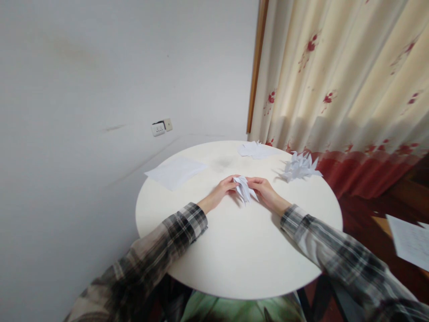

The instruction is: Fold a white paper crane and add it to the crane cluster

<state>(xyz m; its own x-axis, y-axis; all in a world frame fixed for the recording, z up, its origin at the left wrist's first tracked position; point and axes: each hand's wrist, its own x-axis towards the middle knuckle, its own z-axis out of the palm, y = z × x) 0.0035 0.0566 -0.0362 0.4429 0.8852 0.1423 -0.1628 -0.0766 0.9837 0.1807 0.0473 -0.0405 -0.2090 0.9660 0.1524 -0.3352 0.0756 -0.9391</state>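
Between my two hands, just above the middle of the round white table [241, 250], is a piece of folded white paper [244, 190] with several pointed flaps hanging down toward me. My left hand [225, 188] pinches its left side, thumb on the near face. On the other side my right hand [264, 190] grips the paper's upper right edge between thumb and fingers. Both hands are closed on it, and some fingertips are hidden behind the folds.
Flat white sheets [176, 172] lie at the table's left edge. Smaller paper pieces [254, 150] are at the back, and a pile of pointed folded papers [299, 166] sits at the right. A wall socket [158, 129] and a flowered curtain [318, 80] are beyond. Written paper [409, 239] lies lower right.
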